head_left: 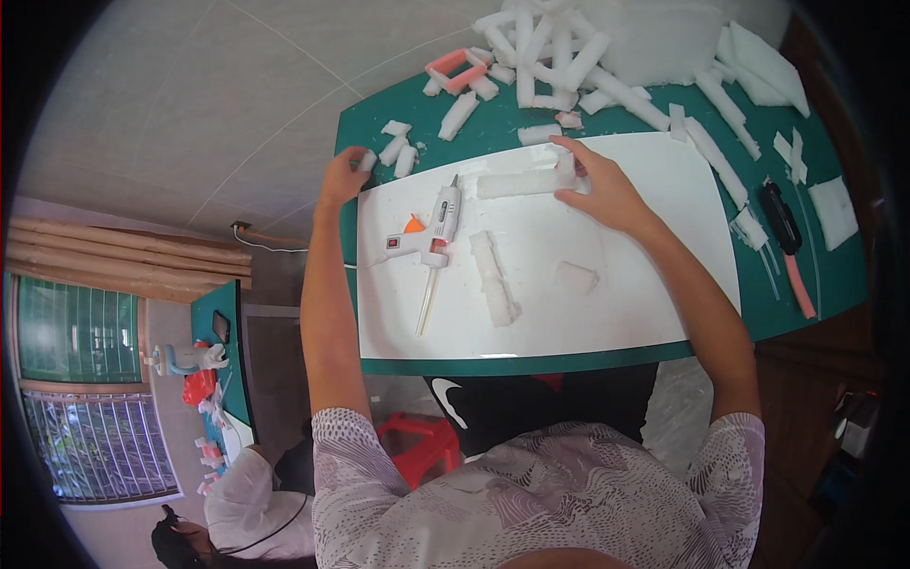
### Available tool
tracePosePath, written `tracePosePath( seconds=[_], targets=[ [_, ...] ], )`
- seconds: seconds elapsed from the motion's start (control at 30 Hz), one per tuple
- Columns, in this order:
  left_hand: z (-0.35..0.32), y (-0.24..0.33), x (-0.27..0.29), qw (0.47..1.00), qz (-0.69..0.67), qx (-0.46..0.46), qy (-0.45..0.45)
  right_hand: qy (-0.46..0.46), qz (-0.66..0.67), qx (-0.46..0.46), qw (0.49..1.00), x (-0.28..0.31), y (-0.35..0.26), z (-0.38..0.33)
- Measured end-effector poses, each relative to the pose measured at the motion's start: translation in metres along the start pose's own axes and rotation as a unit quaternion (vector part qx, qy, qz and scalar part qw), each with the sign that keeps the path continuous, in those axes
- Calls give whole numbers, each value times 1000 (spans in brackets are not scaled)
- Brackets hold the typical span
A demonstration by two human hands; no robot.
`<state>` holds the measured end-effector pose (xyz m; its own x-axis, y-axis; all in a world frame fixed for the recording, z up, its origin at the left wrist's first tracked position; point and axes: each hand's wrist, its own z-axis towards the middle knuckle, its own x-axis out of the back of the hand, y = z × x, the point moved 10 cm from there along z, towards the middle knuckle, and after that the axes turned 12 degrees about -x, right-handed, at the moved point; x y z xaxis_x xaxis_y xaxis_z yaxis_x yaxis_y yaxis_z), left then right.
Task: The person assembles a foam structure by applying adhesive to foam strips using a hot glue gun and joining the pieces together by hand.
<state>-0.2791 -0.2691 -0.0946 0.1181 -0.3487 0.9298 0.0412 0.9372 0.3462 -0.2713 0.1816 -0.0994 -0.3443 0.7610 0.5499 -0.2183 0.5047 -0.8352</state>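
At the table's far left edge, my left hand (343, 178) pinches a small white foam piece (368, 161), beside a few other short foam pieces (391, 149). My right hand (609, 190) has thumb and fingers around the right end of a white foam strip (517, 184), where a short upright piece (566, 163) meets it. Between my arms, a white hot glue gun (438, 228) with an orange part lies on its side, a clear glue stick (427, 302) out of its back. Nearer me rest another foam strip (495, 280) and a small foam block (576, 276).
White board (645, 322) covers much of the green table (455, 367). Behind it are a heap of foam strips (545, 52) and a pink foam frame (457, 71). A black-handled cutter (780, 220) lies right. A red stool (422, 450) stands below; another person (251, 503) is at lower left.
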Motion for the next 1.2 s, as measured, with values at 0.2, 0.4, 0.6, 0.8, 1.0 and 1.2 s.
tracePosePath(
  seconds=[0.2, 0.4, 0.6, 0.8, 1.0, 1.2],
  targets=[
    [-14, 78, 30, 949, -298, -12, 99, 5, 1, 26, 1000, -3, 3, 2],
    [-33, 220, -6, 934, -325, -144, -39, -9, -18, 11, 1000, 1, 2, 2],
    [-40, 239, -12, 964, -199, -169, -50, -2, 16, 38, 999, -7, 6, 7],
    [-45, 227, -13, 958, -213, -194, -1, 1, -12, 22, 1000, -4, 4, 4],
    [-46, 240, -15, 958, -174, -228, -3, -12, -32, -8, 999, -3, -2, 3],
    [-43, 247, -22, 965, -123, -225, -47, -10, -15, 2, 1000, -6, 2, 5]
  ],
)
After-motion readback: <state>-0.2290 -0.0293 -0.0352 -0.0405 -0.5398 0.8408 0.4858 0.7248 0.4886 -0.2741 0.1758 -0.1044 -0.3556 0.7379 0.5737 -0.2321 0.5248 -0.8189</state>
